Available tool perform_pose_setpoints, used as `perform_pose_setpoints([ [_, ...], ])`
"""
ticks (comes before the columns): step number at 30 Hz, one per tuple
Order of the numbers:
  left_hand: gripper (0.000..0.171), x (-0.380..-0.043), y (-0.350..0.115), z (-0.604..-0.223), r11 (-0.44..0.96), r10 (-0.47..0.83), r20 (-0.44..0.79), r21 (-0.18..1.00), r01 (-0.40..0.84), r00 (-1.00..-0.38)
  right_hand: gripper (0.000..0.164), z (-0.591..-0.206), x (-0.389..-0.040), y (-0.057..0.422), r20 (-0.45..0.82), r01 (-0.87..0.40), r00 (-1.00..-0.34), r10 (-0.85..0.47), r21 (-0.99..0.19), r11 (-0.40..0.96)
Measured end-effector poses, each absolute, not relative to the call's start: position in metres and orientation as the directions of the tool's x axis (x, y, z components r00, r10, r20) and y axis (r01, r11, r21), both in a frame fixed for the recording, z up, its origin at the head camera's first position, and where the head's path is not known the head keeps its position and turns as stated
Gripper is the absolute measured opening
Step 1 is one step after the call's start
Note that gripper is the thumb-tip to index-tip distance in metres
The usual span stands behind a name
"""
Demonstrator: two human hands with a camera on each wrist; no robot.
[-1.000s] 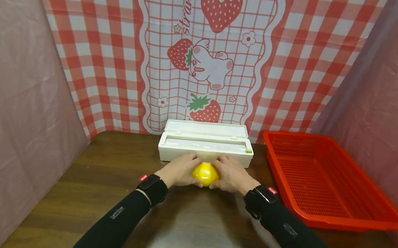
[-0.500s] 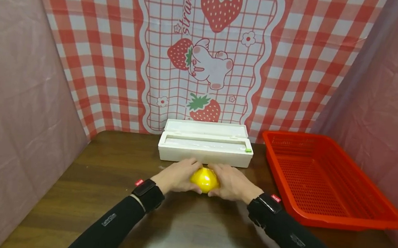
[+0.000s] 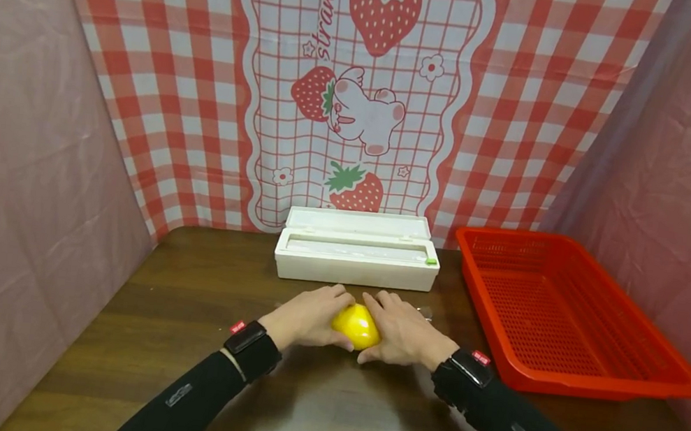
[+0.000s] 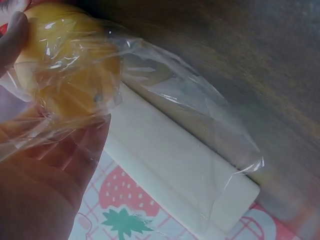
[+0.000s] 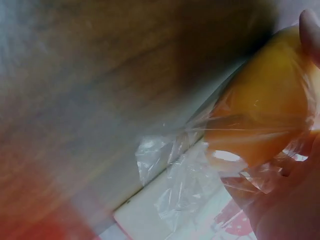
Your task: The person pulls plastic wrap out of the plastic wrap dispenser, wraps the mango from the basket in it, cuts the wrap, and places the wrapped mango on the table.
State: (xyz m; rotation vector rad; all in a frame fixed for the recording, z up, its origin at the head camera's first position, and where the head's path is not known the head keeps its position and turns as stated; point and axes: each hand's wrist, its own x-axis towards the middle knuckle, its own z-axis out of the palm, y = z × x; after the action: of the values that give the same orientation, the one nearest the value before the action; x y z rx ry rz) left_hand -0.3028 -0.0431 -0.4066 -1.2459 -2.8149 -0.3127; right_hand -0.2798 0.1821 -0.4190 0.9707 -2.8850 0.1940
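A smooth, rounded yellow fruit [image 3: 357, 327] is between my two hands in front of the white box; its exact kind does not show. My left hand [image 3: 308, 315] grips its left side, thumb near and fingers on the far side. Gripping the right side is my right hand [image 3: 406, 331], held much the same way. Clear cling film [image 4: 195, 95] covers the fruit in the left wrist view, and a loose flap spreads out past it. Crumpled cling film [image 5: 185, 175] also hangs beside the fruit in the right wrist view.
Behind the hands stands a white cling film box [image 3: 355, 273], lid raised, with a small green slider [image 3: 431, 261] at its right end. A red slotted basket [image 3: 593, 383] sits on the right of the wooden table [image 3: 196, 312]. Checked cloth hangs behind.
Both hands have drawn the yellow fruit away from the white box toward the body. A bit of film now shows beyond the right hand. Box and basket stay put.
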Motion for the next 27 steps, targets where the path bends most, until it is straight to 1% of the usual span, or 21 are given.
perform_pose_setpoints([
  [3,0.07,-0.298,-0.044,-0.406,0.651,0.733,0.123,0.153,0.743,-0.668,0.1,-0.421,-0.277,0.182,0.142,-0.616,-0.786,-0.601,-0.103,0.781],
  [7,0.069,-0.294,-0.046,-0.406,0.63,0.751,0.155,0.124,0.766,-0.642,0.089,-0.424,-0.274,0.182,0.163,-0.633,-0.772,-0.614,-0.117,0.765],
  [10,0.07,-0.291,-0.046,-0.406,0.619,0.761,0.177,0.088,0.78,-0.624,0.086,-0.424,-0.271,0.182,0.152,-0.633,-0.774,-0.615,-0.137,0.762],
  [13,0.077,-0.288,-0.046,-0.406,0.619,0.765,0.184,0.052,0.783,-0.617,0.087,-0.425,-0.269,0.182,0.113,-0.62,-0.784,-0.61,-0.161,0.768],
  [16,0.087,-0.285,-0.045,-0.404,0.636,0.757,0.176,0.023,0.772,-0.629,0.088,-0.425,-0.268,0.181,0.081,-0.612,-0.79,-0.608,-0.168,0.773],
  [18,0.095,-0.285,-0.044,-0.403,0.651,0.748,0.163,0.008,0.759,-0.643,0.088,-0.425,-0.268,0.18,0.081,-0.618,-0.785,-0.614,-0.165,0.769],
  [24,0.116,-0.287,-0.032,-0.402,0.684,0.728,0.043,0.009,0.729,-0.684,0.091,-0.425,-0.267,0.182,0.1,-0.654,-0.756,-0.647,-0.133,0.744],
  [27,0.121,-0.288,-0.024,-0.405,0.704,0.71,-0.02,0.008,0.71,-0.704,0.096,-0.427,-0.267,0.183,0.097,-0.662,-0.749,-0.655,-0.125,0.739],
])
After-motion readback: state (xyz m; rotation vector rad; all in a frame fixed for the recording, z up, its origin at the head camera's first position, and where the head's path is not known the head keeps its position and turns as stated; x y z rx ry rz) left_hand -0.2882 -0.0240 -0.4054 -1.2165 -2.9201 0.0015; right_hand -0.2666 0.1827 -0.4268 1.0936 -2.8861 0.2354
